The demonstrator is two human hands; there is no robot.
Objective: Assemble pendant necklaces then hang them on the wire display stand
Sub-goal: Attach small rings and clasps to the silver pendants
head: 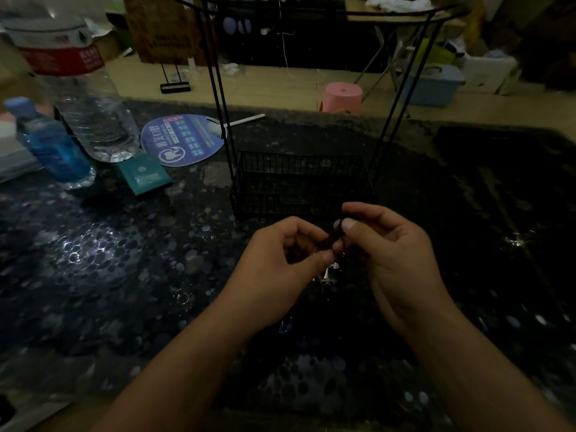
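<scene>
Cord (330,241) is being pinched between both hands, left hand (280,263) and right hand (389,251), just before the wire display stand (299,182) mid-worktop; a silvery pendant (330,272) is dangling. Threading probably wants taut cord and better light.

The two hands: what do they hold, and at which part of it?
Both the left hand and the right hand pinch a dark cord between fingertips, at a short bunched stretch. A small silver pendant hangs below.
</scene>
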